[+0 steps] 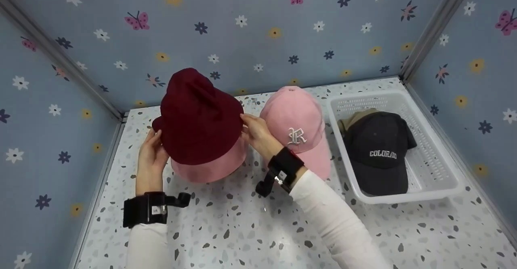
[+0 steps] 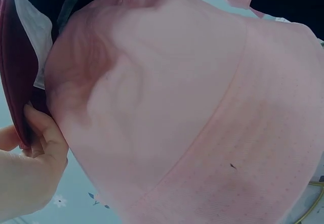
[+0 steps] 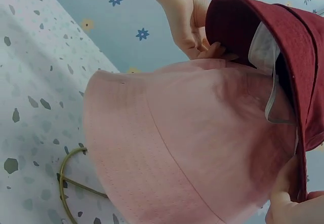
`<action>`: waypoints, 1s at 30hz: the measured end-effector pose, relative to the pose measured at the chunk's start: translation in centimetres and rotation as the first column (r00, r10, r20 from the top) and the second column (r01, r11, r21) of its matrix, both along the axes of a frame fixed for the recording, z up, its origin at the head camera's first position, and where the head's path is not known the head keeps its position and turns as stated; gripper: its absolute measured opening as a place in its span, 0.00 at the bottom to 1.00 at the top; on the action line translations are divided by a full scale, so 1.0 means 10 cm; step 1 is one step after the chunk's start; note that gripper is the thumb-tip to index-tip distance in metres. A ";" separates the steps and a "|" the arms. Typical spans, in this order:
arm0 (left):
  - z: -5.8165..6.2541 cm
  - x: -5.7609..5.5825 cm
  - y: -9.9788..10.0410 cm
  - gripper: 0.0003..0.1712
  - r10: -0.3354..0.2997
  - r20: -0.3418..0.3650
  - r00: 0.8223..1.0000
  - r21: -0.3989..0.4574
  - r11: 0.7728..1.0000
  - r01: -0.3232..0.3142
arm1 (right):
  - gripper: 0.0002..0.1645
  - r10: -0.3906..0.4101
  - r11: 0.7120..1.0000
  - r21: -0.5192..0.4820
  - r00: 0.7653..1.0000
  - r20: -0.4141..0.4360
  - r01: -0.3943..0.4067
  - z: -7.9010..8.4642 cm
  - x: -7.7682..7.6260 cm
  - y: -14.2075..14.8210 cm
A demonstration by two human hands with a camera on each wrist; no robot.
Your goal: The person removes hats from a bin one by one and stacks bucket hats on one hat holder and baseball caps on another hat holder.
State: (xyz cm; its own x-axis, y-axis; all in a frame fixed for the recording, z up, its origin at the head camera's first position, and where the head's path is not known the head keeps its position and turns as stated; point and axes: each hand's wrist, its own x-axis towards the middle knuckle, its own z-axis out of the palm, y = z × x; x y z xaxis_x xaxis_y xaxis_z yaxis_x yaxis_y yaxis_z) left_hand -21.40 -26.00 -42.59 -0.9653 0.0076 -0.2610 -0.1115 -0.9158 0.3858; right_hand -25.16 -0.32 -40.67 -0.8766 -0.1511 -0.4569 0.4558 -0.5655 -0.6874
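A maroon bucket hat (image 1: pixel 198 119) is held by both hands over a pink bucket hat (image 1: pixel 210 171), overlapping its crown. My left hand (image 1: pixel 152 150) pinches the maroon brim at its left side; the left wrist view shows thumb and fingers on the brim's edge. On the opposite side my right hand (image 1: pixel 260 133) grips the brim, with thumb and fingers at the edge (image 3: pixel 293 203). White tag-like pieces and a strap (image 3: pixel 273 97) show inside the maroon hat. Its opening faces the pink crown, which is partly inside it.
A pink cap (image 1: pixel 295 119) with a white letter stands right of the hats. Farther right, a white basket (image 1: pixel 436 156) holds a black COLORADO cap (image 1: pixel 377 139) over an olive item (image 1: pixel 359 117). A gold wire base (image 3: pixel 63 178) shows under the pink bucket hat. Patterned walls enclose the speckled table (image 1: pixel 226 236).
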 end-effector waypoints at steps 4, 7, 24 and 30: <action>-0.02 0.01 0.00 0.32 0.020 0.035 0.999 0.043 0.999 -0.022 | 0.17 -0.002 1.000 0.000 1.000 0.011 0.002 -0.01 0.02 0.00; -0.02 0.02 -0.01 0.23 0.038 0.077 0.996 0.071 0.997 -0.043 | 0.17 -0.006 1.000 0.002 1.000 0.017 0.006 -0.04 0.04 0.00; -0.12 0.06 -0.08 0.04 -0.003 0.242 0.970 0.122 0.992 -0.028 | 0.09 -0.037 0.997 -0.059 0.993 0.108 0.043 -0.13 0.10 -0.06; -0.16 0.08 -0.08 0.04 0.028 0.259 0.965 0.104 0.993 -0.057 | 0.08 -0.052 0.993 -0.098 0.992 0.115 0.064 -0.62 -0.15 -0.09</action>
